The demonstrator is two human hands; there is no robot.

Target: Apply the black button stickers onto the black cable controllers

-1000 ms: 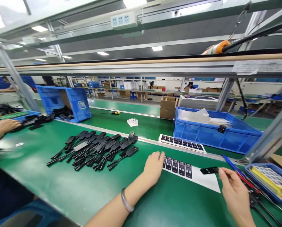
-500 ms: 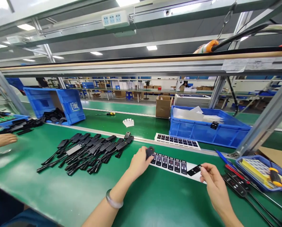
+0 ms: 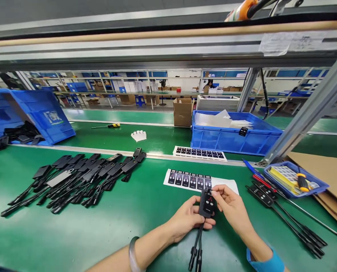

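Note:
My left hand [image 3: 186, 219] grips a small black controller [image 3: 207, 204] whose two cables hang down toward me. My right hand [image 3: 230, 204] pinches the controller's top face, where a black sticker with button marks sits. Just beyond my hands lies a white sticker sheet [image 3: 191, 180] with several black labels on it. A second sticker sheet [image 3: 199, 153] lies farther back by the belt's rail.
A pile of black controllers with cables [image 3: 74, 175] lies on the green belt at left. Finished controllers [image 3: 273, 200] lie at right beside a small blue tray [image 3: 295, 179]. A blue bin [image 3: 233, 136], a tipped blue crate [image 3: 40, 113], a white glove [image 3: 139, 135] and a screwdriver [image 3: 111, 125] sit behind.
My left hand picked a controller from the pile's edge and brought it toward me. My right hand carried the peeled sticker over to it. The view tilted down and right.

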